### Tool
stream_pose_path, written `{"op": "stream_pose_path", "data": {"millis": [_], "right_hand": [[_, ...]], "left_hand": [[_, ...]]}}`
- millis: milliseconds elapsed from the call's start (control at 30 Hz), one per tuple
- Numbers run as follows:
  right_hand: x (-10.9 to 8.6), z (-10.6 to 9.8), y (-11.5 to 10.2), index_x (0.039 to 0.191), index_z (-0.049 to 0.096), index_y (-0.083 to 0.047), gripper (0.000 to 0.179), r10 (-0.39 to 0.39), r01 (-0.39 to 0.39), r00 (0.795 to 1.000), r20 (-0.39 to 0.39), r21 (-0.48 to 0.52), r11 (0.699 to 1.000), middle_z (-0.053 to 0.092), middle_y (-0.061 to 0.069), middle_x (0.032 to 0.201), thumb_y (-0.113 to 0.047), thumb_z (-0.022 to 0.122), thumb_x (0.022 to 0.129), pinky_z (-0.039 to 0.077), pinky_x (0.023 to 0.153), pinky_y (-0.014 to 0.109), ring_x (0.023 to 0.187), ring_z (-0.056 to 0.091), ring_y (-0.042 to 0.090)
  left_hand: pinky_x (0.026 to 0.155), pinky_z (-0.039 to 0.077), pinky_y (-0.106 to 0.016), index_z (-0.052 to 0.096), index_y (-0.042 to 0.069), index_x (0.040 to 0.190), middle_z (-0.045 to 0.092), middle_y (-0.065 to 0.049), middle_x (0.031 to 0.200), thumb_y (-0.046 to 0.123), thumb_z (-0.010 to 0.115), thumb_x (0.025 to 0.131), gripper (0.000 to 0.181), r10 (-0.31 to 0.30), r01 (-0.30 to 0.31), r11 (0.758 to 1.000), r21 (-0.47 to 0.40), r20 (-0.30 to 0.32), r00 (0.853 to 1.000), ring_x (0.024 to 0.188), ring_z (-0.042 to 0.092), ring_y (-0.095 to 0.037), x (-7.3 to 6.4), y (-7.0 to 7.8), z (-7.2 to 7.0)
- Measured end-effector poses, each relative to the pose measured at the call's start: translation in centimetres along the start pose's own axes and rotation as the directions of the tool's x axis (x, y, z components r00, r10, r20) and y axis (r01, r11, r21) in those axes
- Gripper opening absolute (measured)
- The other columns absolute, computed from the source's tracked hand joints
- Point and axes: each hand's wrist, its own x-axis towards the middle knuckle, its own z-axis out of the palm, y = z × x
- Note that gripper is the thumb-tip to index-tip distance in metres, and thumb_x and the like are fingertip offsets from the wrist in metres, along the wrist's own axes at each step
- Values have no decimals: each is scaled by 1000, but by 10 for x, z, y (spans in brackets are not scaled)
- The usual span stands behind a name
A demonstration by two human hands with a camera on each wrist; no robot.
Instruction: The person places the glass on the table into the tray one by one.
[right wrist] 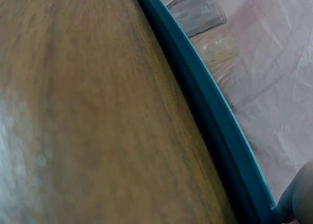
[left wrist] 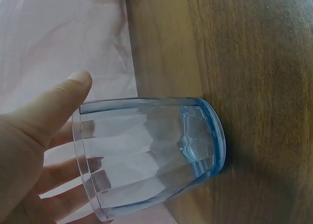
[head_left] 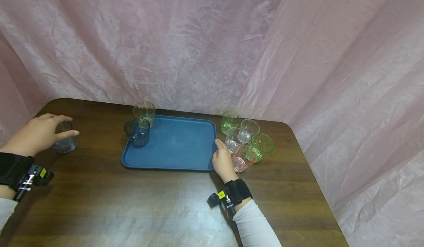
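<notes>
My left hand (head_left: 46, 133) is around a clear, faintly blue glass (left wrist: 151, 155) at the table's left. Its thumb and fingers are spread on either side of the rim, and the thumb tip stands off the glass in the left wrist view. My right hand (head_left: 223, 162) holds the right edge of a blue tray (head_left: 179, 144), a fingertip at the rim in the right wrist view. A smoky blue-grey glass (head_left: 138, 134) stands upright on the tray's left part. Behind it, at the tray's back-left corner, is a yellowish glass (head_left: 144, 110).
Right of the tray, close to my right hand, several glasses cluster: a green glass (head_left: 230, 121), clear glasses (head_left: 250, 128), another green glass (head_left: 261, 144) and a pink glass (head_left: 243, 158). A pink curtain (head_left: 198, 48) hangs behind the wooden table (head_left: 149, 206).
</notes>
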Motion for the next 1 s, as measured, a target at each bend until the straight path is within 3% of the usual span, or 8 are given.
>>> {"op": "stream_pose_path", "data": {"millis": [200, 500, 1000], "right_hand": [[-1, 0, 0, 132, 48, 11, 44, 8, -8, 1000, 8, -3, 1000, 48, 29, 138, 10, 45, 88, 42, 106, 51, 126, 45, 39], [-1, 1, 1, 132, 48, 11, 44, 8, -8, 1000, 3, 5, 1000, 48, 29, 138, 10, 45, 88, 41, 106, 51, 127, 45, 40], [1, 0, 0, 133, 47, 9, 45, 18, -18, 1000, 11, 0, 1000, 47, 27, 140, 9, 45, 88, 41, 107, 50, 128, 44, 38]], "left_hand": [[84, 36, -76, 53, -16, 117, 49, -49, 113, 43, 62, 90, 65, 7, -7, 1000, 0, -9, 1000, 102, 42, -63, -1, 2, 2], [81, 39, -75, 56, -16, 113, 51, -48, 109, 39, 66, 88, 62, 19, -19, 1000, 5, -70, 997, 99, 45, -62, -2, 8, 3], [76, 44, -71, 60, -15, 109, 53, -46, 106, 23, 73, 82, 49, 81, -75, 996, 44, -132, 988, 93, 50, -59, -2, 13, 6]]}}
